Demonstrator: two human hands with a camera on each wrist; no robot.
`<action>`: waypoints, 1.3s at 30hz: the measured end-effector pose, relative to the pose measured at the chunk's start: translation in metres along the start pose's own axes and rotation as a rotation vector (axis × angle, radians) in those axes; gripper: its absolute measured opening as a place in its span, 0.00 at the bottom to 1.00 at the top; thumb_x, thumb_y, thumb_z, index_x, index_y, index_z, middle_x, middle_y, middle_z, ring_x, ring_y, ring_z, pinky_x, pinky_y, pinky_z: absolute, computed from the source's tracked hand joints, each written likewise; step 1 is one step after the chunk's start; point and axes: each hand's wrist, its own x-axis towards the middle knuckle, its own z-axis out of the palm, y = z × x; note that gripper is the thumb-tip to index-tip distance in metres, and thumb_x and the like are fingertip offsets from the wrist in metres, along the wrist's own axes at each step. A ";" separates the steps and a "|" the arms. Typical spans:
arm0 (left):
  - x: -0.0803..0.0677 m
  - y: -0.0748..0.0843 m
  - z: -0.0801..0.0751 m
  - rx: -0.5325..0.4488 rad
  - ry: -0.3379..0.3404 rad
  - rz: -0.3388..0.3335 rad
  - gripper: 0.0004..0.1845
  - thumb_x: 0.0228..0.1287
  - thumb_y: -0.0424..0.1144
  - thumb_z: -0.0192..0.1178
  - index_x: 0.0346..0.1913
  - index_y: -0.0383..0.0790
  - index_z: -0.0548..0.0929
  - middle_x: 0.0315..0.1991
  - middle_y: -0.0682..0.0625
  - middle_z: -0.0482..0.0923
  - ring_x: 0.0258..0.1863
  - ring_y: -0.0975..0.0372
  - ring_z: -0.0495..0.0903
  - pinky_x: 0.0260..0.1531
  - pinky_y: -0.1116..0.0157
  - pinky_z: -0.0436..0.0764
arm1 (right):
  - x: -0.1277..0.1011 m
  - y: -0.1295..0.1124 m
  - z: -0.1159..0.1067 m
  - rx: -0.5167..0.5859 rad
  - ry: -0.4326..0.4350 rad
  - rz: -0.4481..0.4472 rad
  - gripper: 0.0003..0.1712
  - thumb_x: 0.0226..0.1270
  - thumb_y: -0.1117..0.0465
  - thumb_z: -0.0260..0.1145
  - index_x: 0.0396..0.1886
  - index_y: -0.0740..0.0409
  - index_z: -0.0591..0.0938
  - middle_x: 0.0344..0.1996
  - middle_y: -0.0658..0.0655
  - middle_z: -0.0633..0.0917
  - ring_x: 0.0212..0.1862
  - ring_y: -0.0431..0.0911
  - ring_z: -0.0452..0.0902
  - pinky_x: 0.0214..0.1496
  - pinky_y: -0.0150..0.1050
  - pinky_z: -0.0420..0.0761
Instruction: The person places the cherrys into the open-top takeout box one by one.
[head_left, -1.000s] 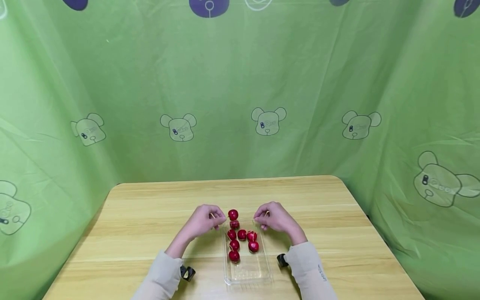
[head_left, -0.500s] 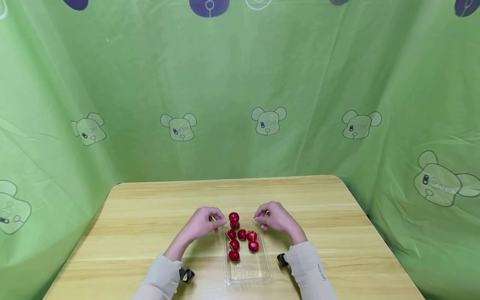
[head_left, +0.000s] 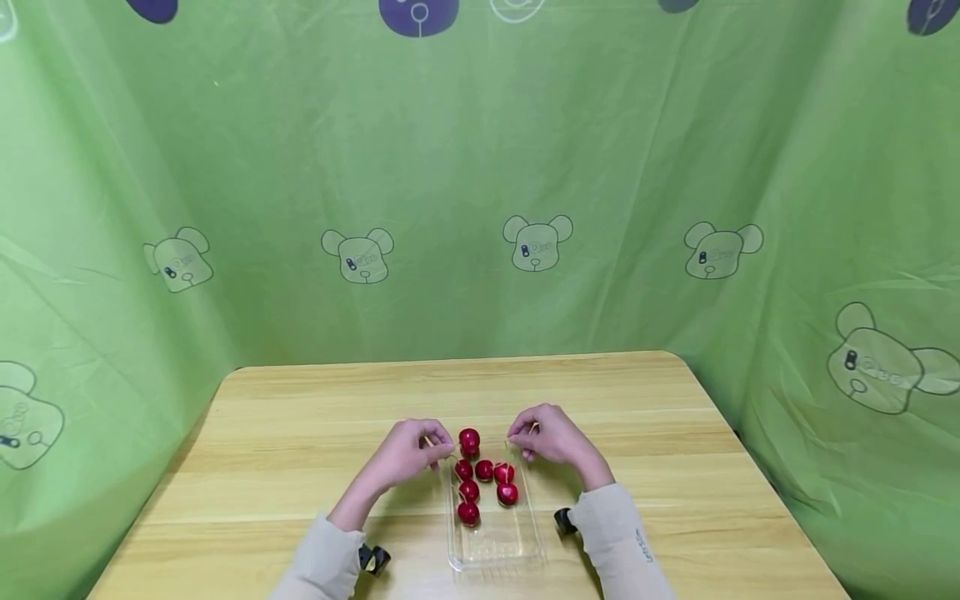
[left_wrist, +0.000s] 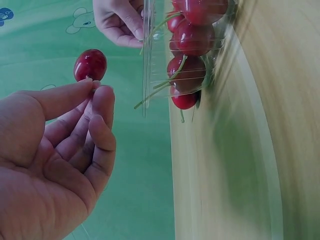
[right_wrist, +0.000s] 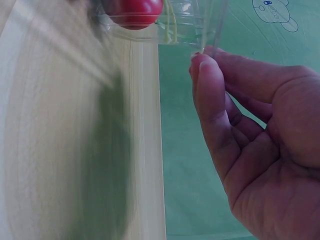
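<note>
Cherries [head_left: 483, 482] in tray [head_left: 525, 546], seemingly mid-table [head_left: 285, 450], between both hands

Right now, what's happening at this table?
A person's left hand pinches a red cherry by its stem, just above the far end of a clear plastic tray holding more cherries. The right hand pinches the tray's far right edge. The tray sits on a wooden table.
</note>
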 end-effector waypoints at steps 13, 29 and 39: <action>-0.005 0.000 0.007 0.013 0.018 -0.006 0.07 0.72 0.36 0.64 0.45 0.35 0.86 0.39 0.39 0.86 0.30 0.50 0.87 0.23 0.70 0.80 | -0.001 0.001 0.000 -0.008 0.002 -0.005 0.04 0.69 0.67 0.71 0.39 0.65 0.88 0.28 0.60 0.87 0.24 0.44 0.83 0.32 0.46 0.89; -0.013 0.006 0.014 0.018 0.035 0.027 0.03 0.72 0.35 0.64 0.42 0.39 0.86 0.37 0.39 0.86 0.29 0.48 0.86 0.22 0.70 0.81 | -0.001 -0.001 0.001 0.010 0.005 0.008 0.03 0.68 0.67 0.71 0.38 0.63 0.88 0.29 0.61 0.87 0.25 0.47 0.84 0.32 0.45 0.89; -0.015 0.006 0.021 0.091 0.040 0.054 0.05 0.73 0.35 0.63 0.43 0.36 0.85 0.37 0.41 0.86 0.26 0.65 0.80 0.27 0.72 0.83 | 0.000 0.000 0.001 0.008 0.007 0.002 0.03 0.68 0.68 0.71 0.38 0.63 0.88 0.28 0.60 0.87 0.25 0.47 0.84 0.32 0.46 0.89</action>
